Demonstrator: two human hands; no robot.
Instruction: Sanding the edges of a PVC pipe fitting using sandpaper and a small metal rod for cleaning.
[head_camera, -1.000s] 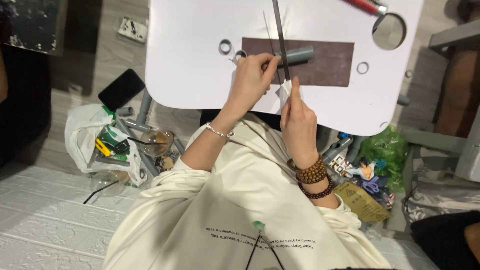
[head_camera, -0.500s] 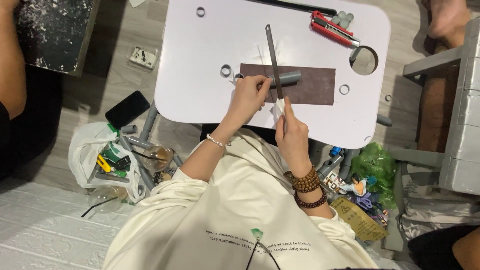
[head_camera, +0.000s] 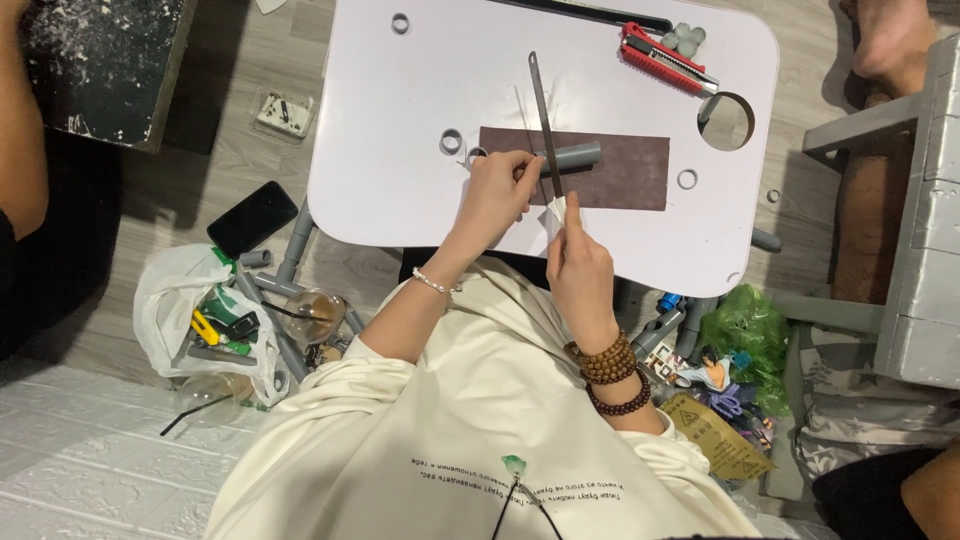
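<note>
Crossing grey pipe (head_camera: 575, 156) beyond fingers (head_camera: 527, 172)

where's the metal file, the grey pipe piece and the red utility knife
metal file (head_camera: 541, 110), head view, middle of the blade
grey pipe piece (head_camera: 578, 156), head view, right half of the tube on the brown sheet
red utility knife (head_camera: 664, 57), head view, middle of the red body

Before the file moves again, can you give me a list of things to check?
1. Left hand on the grey tube: ok.
2. Right hand grips the file by its wrapped end: ok.
3. Tube lies on the brown sheet: ok.
4. File crosses the tube: ok.
5. Red cutter lies away from both hands: ok.
6. Cutter blade pulled in: cannot tell.
</note>
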